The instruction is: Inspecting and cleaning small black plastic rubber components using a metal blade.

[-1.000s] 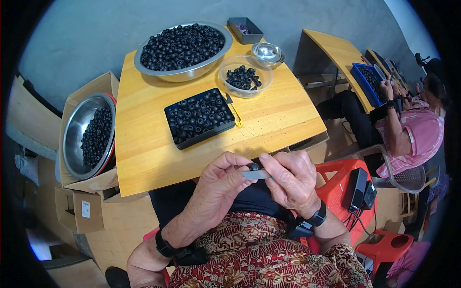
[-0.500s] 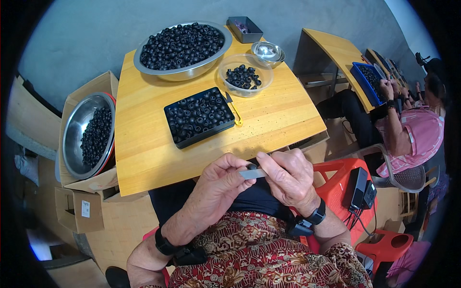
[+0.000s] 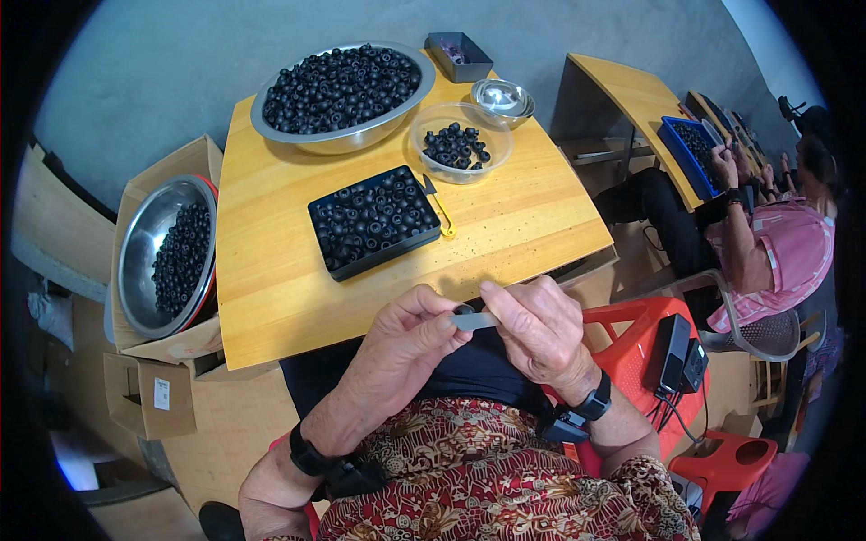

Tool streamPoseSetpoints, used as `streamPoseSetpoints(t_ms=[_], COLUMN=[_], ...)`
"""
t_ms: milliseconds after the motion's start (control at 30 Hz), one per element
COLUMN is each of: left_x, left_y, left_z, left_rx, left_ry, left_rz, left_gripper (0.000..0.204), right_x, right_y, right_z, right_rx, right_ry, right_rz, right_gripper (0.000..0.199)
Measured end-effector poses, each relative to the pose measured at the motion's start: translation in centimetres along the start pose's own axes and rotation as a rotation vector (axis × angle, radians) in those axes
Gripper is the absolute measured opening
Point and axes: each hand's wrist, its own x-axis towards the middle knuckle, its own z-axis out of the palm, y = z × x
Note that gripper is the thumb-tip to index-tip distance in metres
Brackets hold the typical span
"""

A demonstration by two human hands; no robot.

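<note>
My left hand (image 3: 401,347) and my right hand (image 3: 537,329) meet just off the near edge of the wooden table (image 3: 271,270). My left fingertips pinch a small black ring (image 3: 464,310). My right thumb and fingers hold a small flat grey tool (image 3: 476,320), which touches the ring. Beyond the hands, a black tray (image 3: 373,221) full of black rings sits on the table, with a yellow-handled tool (image 3: 439,207) beside its right edge.
A large steel bowl (image 3: 338,95) of black rings, a clear bowl (image 3: 458,144) with some rings, a small empty steel bowl (image 3: 502,97) and a grey box (image 3: 458,56) stand at the back. Another steel bowl (image 3: 167,252) rests in a cardboard box at left. A person (image 3: 767,243) works at the right.
Both hands stay together at the table's near edge. The fingers have shifted only slightly on the ring and the grey tool.
</note>
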Motion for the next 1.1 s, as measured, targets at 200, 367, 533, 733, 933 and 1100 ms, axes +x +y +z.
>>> streamPoseSetpoints(t_ms=[200, 367, 533, 733, 933, 1100], left_x=[0.1, -0.4, 0.1, 0.2, 0.3, 0.2], left_y=[0.3, 0.1, 0.5, -0.1, 0.1, -0.4], left_z=[-0.1, 1.8, 1.0, 0.8, 1.6, 0.6], left_rx=[0.027, 0.249, 0.122, 0.009, 0.042, 0.051], left_ry=[0.029, -0.052, 0.0, 0.034, 0.01, -0.011], left_rz=[0.045, 0.173, 0.106, 0.023, 0.02, 0.024], left_gripper=[0.008, 0.008, 0.01, 0.008, 0.008, 0.01], right_x=[0.0, -0.6, 0.5, 0.7, 0.3, 0.5], right_y=[-0.5, 0.9, -0.7, -1.7, -1.4, -1.6], right_z=[0.1, 0.8, -0.2, -0.7, -0.7, -0.6], right_rx=[-0.037, 0.065, 0.167, 0.231, 0.159, 0.134], right_ry=[-0.028, -0.038, 0.085, 0.079, -0.025, 0.014], right_rz=[0.049, 0.402, 0.288, 0.223, 0.135, 0.074], right_gripper=[0.041, 0.025, 0.032, 0.041, 0.05, 0.048])
